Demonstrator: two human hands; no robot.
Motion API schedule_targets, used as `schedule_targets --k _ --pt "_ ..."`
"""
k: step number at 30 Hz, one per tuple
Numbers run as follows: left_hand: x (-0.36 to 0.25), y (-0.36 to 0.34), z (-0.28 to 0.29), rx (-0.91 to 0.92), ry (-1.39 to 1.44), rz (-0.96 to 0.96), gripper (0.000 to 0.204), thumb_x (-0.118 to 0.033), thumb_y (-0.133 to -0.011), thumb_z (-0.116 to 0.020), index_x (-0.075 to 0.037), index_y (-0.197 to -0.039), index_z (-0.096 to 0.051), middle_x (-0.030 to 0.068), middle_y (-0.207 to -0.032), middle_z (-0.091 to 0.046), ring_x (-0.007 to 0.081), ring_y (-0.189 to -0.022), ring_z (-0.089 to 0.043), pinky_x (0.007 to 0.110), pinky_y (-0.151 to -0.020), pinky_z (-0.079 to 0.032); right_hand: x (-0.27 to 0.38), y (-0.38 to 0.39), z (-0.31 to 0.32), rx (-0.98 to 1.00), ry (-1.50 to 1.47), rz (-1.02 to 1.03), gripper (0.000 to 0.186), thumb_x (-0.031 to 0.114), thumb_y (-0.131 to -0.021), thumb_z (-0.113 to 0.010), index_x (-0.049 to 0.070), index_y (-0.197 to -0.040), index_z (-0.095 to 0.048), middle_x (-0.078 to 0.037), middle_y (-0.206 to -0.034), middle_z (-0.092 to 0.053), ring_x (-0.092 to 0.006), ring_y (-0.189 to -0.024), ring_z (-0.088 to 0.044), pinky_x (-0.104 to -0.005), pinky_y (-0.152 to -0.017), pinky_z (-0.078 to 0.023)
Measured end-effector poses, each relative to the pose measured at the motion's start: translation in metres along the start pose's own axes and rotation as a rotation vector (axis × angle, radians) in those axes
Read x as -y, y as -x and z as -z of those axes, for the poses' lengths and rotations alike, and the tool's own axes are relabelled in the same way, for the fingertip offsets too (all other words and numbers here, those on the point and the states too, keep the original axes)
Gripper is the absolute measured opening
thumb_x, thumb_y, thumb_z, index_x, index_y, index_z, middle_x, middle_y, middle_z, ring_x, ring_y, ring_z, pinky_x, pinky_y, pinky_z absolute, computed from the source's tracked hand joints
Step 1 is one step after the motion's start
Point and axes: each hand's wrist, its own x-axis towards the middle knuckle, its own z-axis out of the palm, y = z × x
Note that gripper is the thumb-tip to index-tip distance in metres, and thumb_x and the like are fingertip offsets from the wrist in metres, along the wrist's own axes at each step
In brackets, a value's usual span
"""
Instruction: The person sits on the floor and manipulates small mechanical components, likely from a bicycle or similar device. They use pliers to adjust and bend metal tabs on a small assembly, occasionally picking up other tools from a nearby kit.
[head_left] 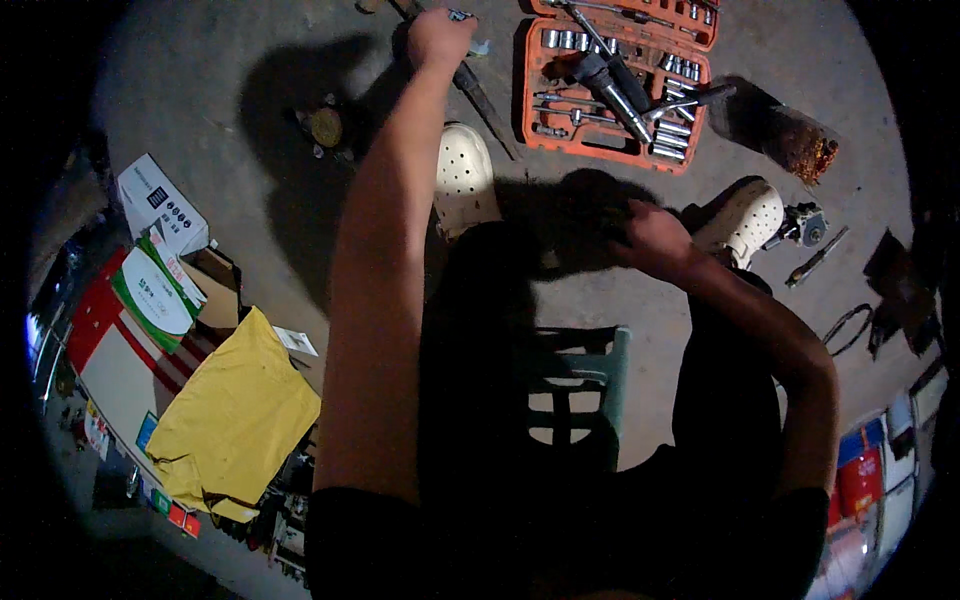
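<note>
My left arm stretches far forward, and my left hand (440,42) is closed at the top of the view, over a long dark metal bar (484,105) lying on the floor. Small bluish and pale bits show at its fingers; what it grips is unclear. Bent inward at the elbow, my right arm brings my right hand (657,243) above the shadowed floor between my feet. Its fingers are curled around something dark that blends into the shadow. Ahead lies an open orange socket set case (607,157), with chrome sockets inside and a thick dark-and-silver tool (612,95) across it.
Cream clogs (464,176) are on my feet, either side of a green plastic stool (617,375). A rusty block (805,153) and a small metal part (803,225) lie right. A yellow cloth (240,420) and cartons (160,205) sit left. A round part (325,127) rests farther forward.
</note>
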Motion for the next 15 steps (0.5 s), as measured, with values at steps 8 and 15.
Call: schedule_targets --k 8,15 --pt "0.003 0.021 0.004 0.017 0.28 -0.006 0.025 -0.02 -0.076 -0.073 0.003 -0.078 -0.064 0.0117 -0.069 -0.064 0.0223 -0.062 -0.061 0.037 -0.061 -0.048 -0.005 0.009 -0.002 -0.152 -0.046 -0.052 0.048 0.022 -0.077 -0.062 0.0 -0.117 -0.049 -0.022 -0.109 -0.054 -0.0395 -0.09 -0.058 -0.0442 -0.073 -0.051" --pt "0.0 0.135 0.019 0.474 0.034 -0.172 0.039 -0.036 -0.075 -0.071 -0.005 -0.098 -0.067 0.0147 -0.088 -0.067 0.0259 -0.085 -0.065 0.036 -0.075 -0.049 -0.052 0.024 -0.024 -0.316 0.043 0.141 0.038 0.011 -0.071 -0.062 0.002 -0.107 -0.056 -0.021 -0.104 -0.052 -0.0351 -0.092 -0.056 -0.0432 -0.068 -0.052"
